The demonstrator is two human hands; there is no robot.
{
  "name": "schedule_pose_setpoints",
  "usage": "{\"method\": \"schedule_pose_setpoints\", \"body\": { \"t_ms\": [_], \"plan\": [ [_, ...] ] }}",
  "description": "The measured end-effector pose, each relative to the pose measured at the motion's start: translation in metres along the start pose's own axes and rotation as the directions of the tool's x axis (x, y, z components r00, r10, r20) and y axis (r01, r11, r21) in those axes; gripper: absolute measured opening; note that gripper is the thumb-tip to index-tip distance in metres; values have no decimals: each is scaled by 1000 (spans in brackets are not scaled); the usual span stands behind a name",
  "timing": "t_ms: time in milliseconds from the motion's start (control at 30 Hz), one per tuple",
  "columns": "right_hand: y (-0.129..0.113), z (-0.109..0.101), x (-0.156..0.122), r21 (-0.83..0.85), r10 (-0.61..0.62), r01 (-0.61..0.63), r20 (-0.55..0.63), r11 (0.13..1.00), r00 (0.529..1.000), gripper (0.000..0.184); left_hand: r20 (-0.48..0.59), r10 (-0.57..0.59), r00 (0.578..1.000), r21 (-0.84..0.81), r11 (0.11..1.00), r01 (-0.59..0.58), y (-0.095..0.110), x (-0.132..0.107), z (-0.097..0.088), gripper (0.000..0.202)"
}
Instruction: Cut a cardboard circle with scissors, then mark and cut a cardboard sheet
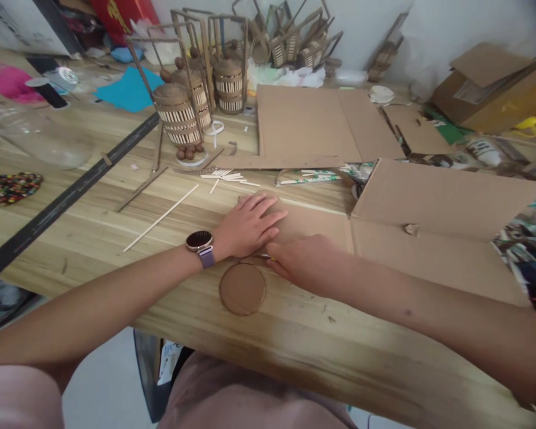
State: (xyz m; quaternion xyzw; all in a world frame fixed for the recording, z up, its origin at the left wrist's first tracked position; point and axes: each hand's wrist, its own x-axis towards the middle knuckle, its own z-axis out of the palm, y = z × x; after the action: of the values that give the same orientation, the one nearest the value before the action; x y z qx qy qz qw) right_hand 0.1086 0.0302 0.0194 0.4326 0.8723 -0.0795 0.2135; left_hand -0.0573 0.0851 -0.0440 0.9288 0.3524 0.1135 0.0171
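My left hand (249,226), with a watch on the wrist, lies flat with its fingers stretched out on a brown cardboard sheet (429,238) on the wooden table (116,238). Beside it, my right hand (304,262) is closed around a thin tool whose tip shows at the cardboard's near edge. What the tool is I cannot make out. A cut cardboard disc (242,289) lies on the table just below both hands.
Cardboard-and-stick lanterns (178,113) stand at the back, with loose thin sticks (223,176) and a long stick (161,217) nearby. A black strip (71,196) crosses the left side. A second flat cardboard sheet (312,125), boxes (491,89), beads (13,186) and blue paper (125,89) lie around.
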Motion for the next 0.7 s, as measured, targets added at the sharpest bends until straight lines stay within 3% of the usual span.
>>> {"method": "schedule_pose_setpoints", "body": {
  "t_ms": [533, 700],
  "plan": [
    [-7, 1, 3, -37, 31, -31, 10, 999, 999, 25, -26, 1, 1000, 17, 1000, -1, 1, 0, 3, 45],
    [-11, -7, 0, -59, 1, 0, 8, 998, 1000, 24, -22, 5, 1000, 24, 1000, -5, 1, 0, 4, 46]
  ]
}}
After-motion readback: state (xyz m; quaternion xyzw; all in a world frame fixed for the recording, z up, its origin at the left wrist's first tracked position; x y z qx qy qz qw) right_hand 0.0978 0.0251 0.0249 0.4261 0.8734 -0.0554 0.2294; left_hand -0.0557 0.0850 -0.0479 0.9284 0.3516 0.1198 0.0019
